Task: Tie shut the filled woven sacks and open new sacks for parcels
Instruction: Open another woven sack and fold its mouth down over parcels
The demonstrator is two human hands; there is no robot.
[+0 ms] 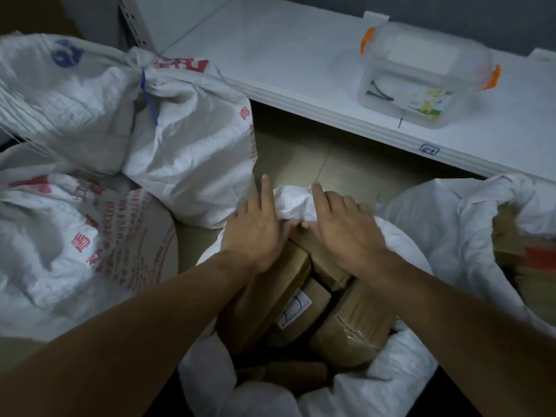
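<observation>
An open woven sack (400,383) of crinkled white plastic weave stands on the tiled floor (316,164) in the middle foreground. It is packed with boxy brown cardboard parcels (355,326), some of them glossy with tape. Both bare forearms reach forward over the parcels to the sack's far rim, where the fabric is bunched into a creased wad. The left hand (255,233) and right hand (343,233) flank this wad, backs up. Their thumbs pinch it from below while the index fingers (265,191) lie straight along its sides. To the left sits a bulging tied sack (186,152), its neck cinched by a blue cable tie (149,97). A clear plastic box (421,82) with orange latches rests on the smooth white shelf (285,55).
</observation>
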